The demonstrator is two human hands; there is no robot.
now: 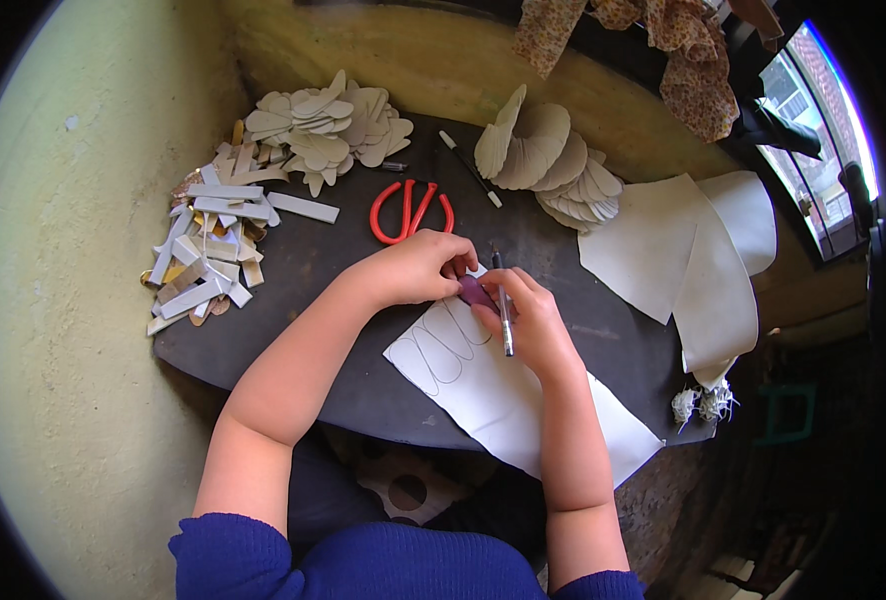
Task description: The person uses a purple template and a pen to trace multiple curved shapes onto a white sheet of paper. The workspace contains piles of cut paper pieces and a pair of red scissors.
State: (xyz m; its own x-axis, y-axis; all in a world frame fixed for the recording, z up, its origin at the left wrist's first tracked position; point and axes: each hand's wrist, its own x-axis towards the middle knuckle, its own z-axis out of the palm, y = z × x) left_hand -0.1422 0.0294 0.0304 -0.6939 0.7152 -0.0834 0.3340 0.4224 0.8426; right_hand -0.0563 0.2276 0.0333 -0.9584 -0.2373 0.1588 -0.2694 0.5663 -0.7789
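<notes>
A white sheet lies slanted across the dark table under my hands, with rounded loop outlines drawn in its upper left part. Between both hands is a small purple piece, partly covered by fingers. My left hand is closed, its fingertips pinching the piece's left edge. A slim pen sits in the fingers of my right hand, whose thumb side also touches the purple piece. Just beyond my left hand are red scissor handles; the blades do not show.
Cut cream petal-shaped pieces and a heap of white strips fill the left side. Fanned round pieces and large pale sheets lie right. A marker rests at the back. White shredded bundles sit at the right edge.
</notes>
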